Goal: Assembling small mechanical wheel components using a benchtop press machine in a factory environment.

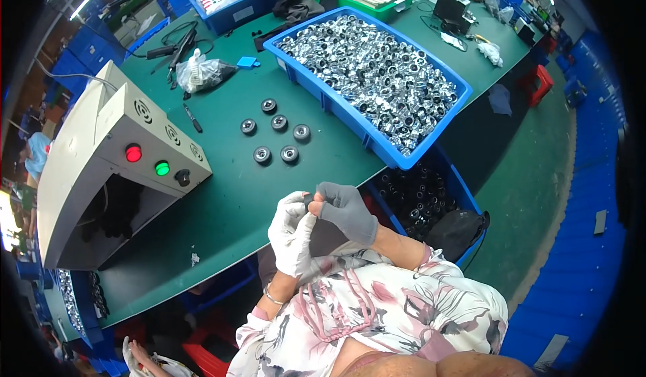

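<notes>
My left hand [291, 234], in a white glove, and my right hand [348, 214], in a grey glove with bare fingertips, meet in front of my body by the table edge. Both are closed, with fingertips pinching a small black part [308, 200]; the fingers hide most of it, so its exact kind cannot be made out. Beyond my hands, several black round parts with pale ringed centres [279, 123] stand in a loose group on the green table [229, 188].
A blue tray [323, 94] heaped with shiny silver-and-black ring parts stands at the far right. Below it sits a blue bin [474, 205] of dark parts. At left is a beige machine [121, 141] with red and green buttons. A plastic bag [202, 73] and marker pen [193, 118] lie behind.
</notes>
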Demonstrator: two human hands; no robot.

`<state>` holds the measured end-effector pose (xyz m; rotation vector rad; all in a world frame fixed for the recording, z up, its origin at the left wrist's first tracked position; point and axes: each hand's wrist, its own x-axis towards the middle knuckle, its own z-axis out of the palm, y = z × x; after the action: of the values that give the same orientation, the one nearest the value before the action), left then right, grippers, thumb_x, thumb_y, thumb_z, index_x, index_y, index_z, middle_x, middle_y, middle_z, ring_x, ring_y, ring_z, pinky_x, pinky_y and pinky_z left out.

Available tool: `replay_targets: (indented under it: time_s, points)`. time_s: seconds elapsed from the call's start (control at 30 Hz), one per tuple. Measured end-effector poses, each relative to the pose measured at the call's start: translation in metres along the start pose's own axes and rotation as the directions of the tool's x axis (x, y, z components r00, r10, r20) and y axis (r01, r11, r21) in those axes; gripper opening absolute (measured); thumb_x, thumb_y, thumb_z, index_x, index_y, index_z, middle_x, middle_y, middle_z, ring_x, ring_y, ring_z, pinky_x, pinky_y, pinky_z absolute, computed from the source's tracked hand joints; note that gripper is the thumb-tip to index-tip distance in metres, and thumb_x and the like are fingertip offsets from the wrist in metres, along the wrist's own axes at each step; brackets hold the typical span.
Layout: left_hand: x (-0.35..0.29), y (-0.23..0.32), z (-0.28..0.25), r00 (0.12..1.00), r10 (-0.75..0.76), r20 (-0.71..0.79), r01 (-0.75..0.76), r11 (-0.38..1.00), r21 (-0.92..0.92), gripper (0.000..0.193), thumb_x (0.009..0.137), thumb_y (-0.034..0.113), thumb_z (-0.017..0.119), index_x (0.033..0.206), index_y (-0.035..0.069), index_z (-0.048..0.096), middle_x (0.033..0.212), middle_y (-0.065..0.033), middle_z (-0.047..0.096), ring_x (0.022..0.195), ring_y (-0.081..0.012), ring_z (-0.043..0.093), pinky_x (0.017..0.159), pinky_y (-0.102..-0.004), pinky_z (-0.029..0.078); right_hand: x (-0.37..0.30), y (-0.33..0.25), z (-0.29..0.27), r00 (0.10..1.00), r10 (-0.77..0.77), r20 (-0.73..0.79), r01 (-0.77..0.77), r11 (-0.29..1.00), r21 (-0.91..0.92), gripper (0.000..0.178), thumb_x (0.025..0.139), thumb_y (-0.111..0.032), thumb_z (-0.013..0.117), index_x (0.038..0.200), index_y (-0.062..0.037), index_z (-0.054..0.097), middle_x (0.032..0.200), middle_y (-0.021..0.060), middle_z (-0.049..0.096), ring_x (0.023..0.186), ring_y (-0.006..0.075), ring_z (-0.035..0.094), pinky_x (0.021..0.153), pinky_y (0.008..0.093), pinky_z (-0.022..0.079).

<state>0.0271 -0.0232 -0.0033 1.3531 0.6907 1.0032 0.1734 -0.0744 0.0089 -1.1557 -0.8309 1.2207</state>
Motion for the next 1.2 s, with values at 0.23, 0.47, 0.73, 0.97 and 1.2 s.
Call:
replay_targets:
  time_s: [0.23,0.47,0.73,0.97,1.2]
  points:
    - [0.001,0.002,-0.001,0.999,-0.013,-0.046,0.006,0.989,-0.147,0.011,0.091,0.001,0.068,0.101,-0.001,0.065,0.124,-0.0129,0.06,0.11,-0.0189,0.059,0.097,-0.0312,0.045,0.002,-0.002,-0.006,0.998,0.01,0.059,-0.01,1.0,0.002,0.011,0.09,-0.011,0.069,0.088,-0.0028,0.062,0.083,-0.0054,0.057,0.079,0.0015,0.048,0.068,0.0215,0.041]
    - [0.009,0.004,-0.006,0.99,-0.096,0.101,0.105,0.991,-0.087,0.041,0.096,0.006,0.063,0.135,-0.005,0.053,0.118,-0.0121,0.062,0.102,-0.0178,0.062,0.095,-0.0323,0.05,0.0,-0.01,-0.012,0.993,-0.103,0.057,0.115,0.948,-0.298,0.014,0.088,-0.01,0.071,0.095,-0.0007,0.064,0.082,0.0024,0.06,0.076,0.0079,0.053,0.07,0.0248,0.045]
    - [0.006,0.013,0.005,0.969,-0.215,0.124,0.248,0.823,-0.511,0.028,0.1,0.015,0.061,0.121,-0.003,0.057,0.116,-0.014,0.063,0.096,-0.0247,0.067,0.086,-0.0392,0.056,0.033,-0.121,-0.089,0.723,-0.689,0.039,0.3,0.262,-0.917,0.014,0.086,-0.001,0.066,0.1,-0.0012,0.069,0.086,0.0122,0.066,0.079,0.0234,0.067,0.072,0.032,0.052]
    - [0.01,0.003,0.01,0.936,-0.259,0.237,0.35,0.73,-0.587,0.026,0.101,0.018,0.06,0.115,-0.004,0.06,0.109,-0.0123,0.067,0.099,-0.0236,0.068,0.09,-0.0406,0.056,0.09,-0.121,-0.119,0.908,-0.373,0.19,0.185,-0.051,-0.981,0.015,0.083,-0.018,0.071,0.094,-0.0087,0.069,0.095,0.0084,0.065,0.098,0.0294,0.061,0.088,0.0411,0.049]
    - [0.016,0.009,0.011,0.937,-0.308,0.163,0.345,0.763,-0.546,0.023,0.1,0.016,0.062,0.113,-0.002,0.062,0.112,-0.0112,0.067,0.101,-0.0234,0.068,0.09,-0.04,0.056,0.078,-0.136,-0.128,0.944,-0.33,-0.03,0.186,0.603,-0.776,0.013,0.088,-0.008,0.069,0.099,-0.0025,0.067,0.09,0.003,0.066,0.083,0.0111,0.061,0.077,0.0265,0.05]
